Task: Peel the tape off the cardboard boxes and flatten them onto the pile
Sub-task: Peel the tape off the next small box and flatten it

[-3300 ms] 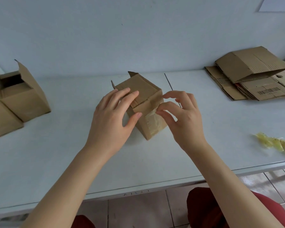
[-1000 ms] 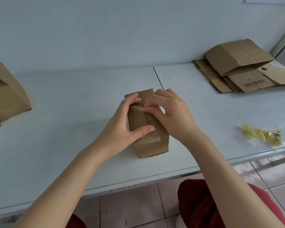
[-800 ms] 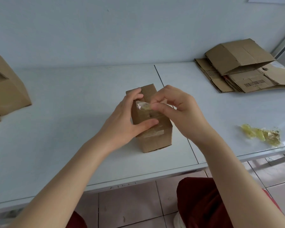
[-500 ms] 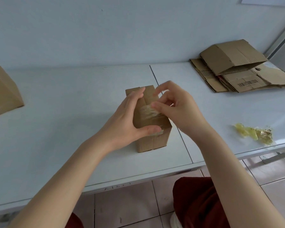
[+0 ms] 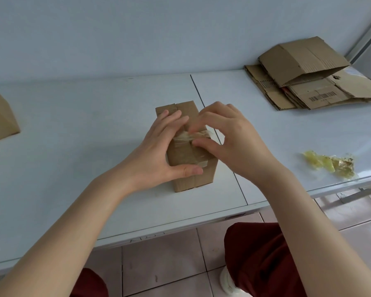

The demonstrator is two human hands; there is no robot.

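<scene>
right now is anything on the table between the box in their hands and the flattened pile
Nothing visible does. The table between the box and the pile of flattened cardboard is bare; the wad of peeled tape lies nearer the front edge, off that line.

Our single view, a wide-angle camera on our head, facing forward and steeply down, close above left hand (image 5: pixel 156 153) and right hand (image 5: pixel 236 144) at the cardboard box (image 5: pixel 193 180) mid-frame, table (image 5: pixel 73 136) across, wall (image 5: pixel 137 35) beyond, floor (image 5: pixel 163 264) underneath (edges bowed).
</scene>
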